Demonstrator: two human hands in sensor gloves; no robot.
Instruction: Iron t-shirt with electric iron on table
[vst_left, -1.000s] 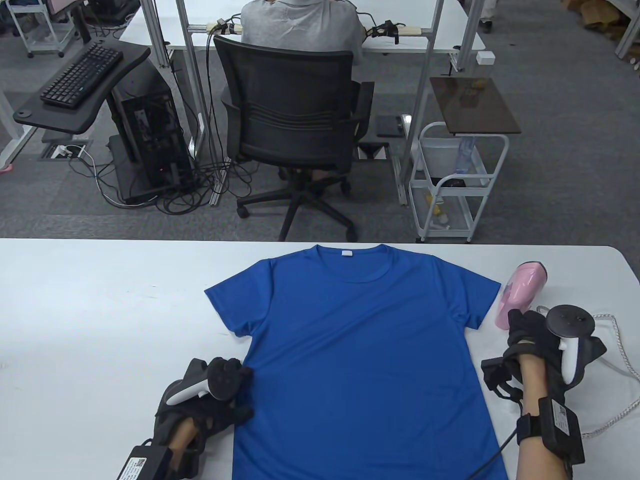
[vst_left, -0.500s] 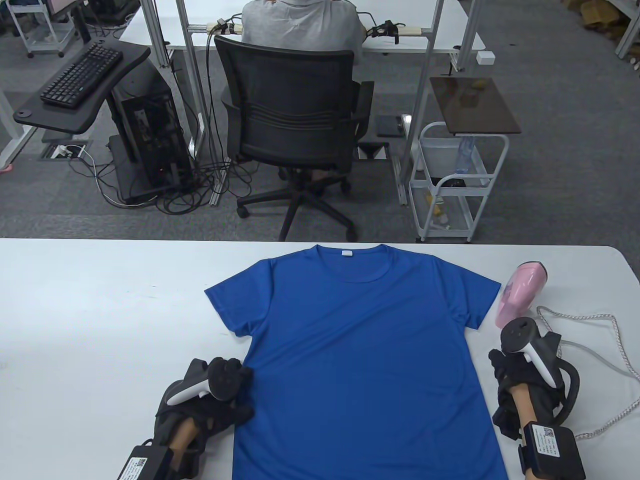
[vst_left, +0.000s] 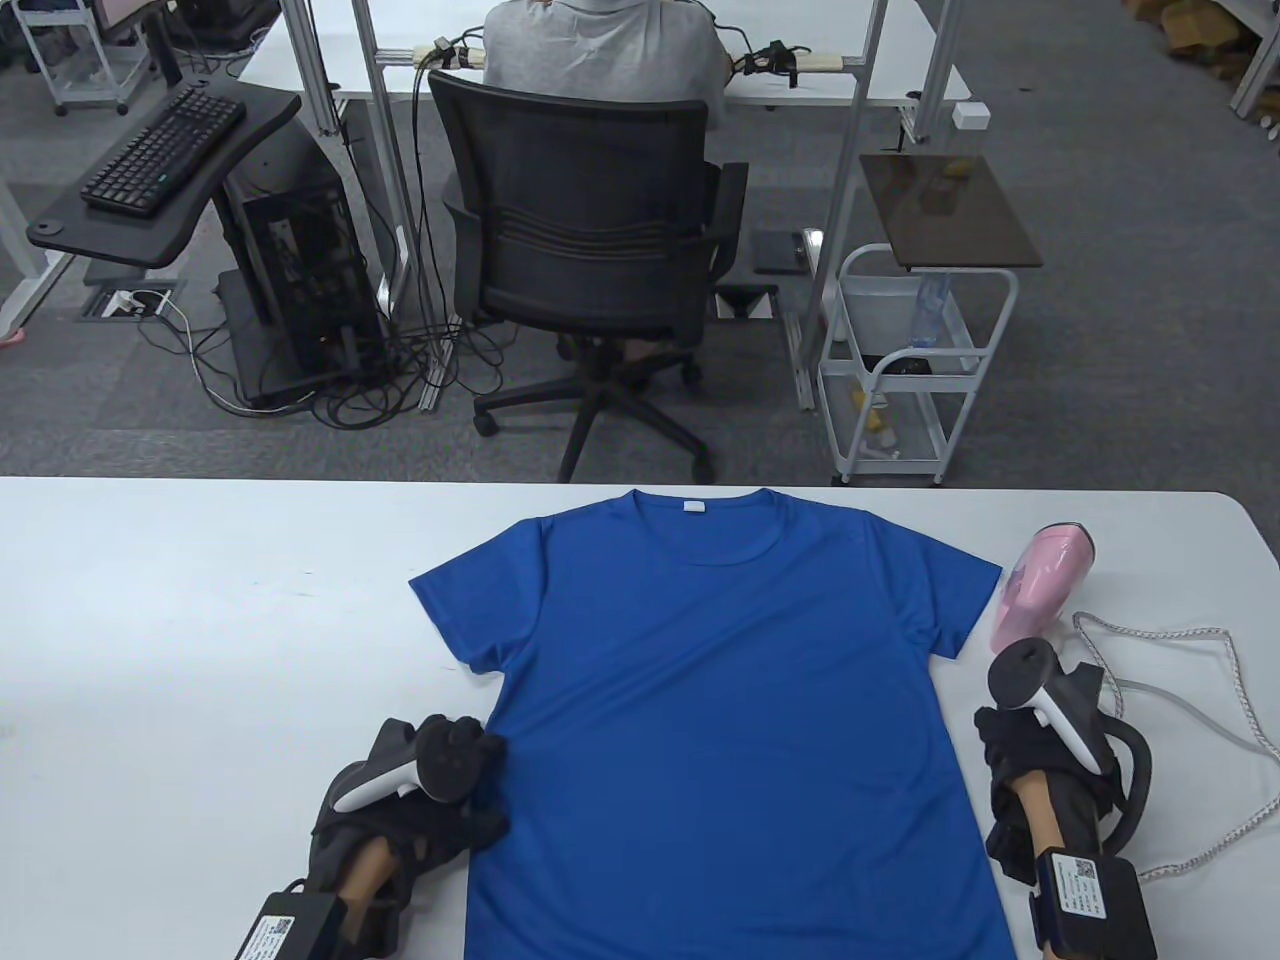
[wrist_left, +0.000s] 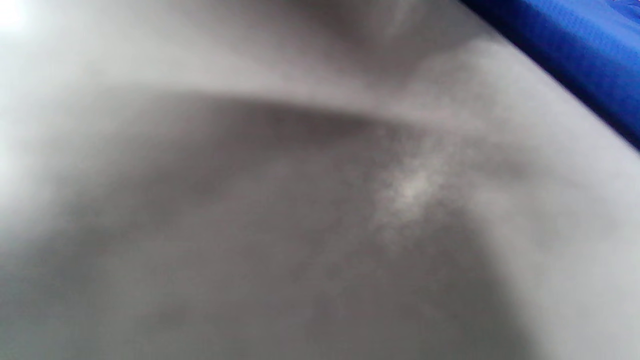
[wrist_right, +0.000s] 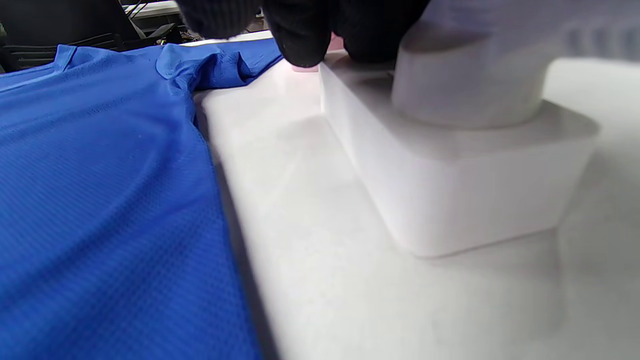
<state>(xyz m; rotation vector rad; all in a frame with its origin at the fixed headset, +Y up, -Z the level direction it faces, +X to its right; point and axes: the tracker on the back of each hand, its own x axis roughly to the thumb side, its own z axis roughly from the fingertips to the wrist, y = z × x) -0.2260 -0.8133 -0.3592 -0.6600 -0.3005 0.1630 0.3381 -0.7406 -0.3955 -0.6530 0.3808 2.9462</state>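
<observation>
Overhead, the blue t-shirt (vst_left: 725, 720) lies flat on the white table (vst_left: 200, 600), collar toward the far edge. The left hand (vst_left: 410, 810) rests on the table with its fingers lying flat on the shirt's left side edge, not clenched. The pink electric iron (vst_left: 1035, 590) lies just beyond the shirt's right sleeve, its cord (vst_left: 1215, 690) looping to the right. The right hand (vst_left: 1040, 745) sits directly in front of the iron's near end; its grip cannot be told here.

Left wrist view: blurred table surface, with blue fabric (wrist_left: 575, 55) at the upper right corner.

Right wrist view: gloved fingertips (wrist_right: 300, 35) rest on the iron's pale base (wrist_right: 450, 165), which stands just beside the shirt's hem; a closed grasp is not confirmed.
</observation>
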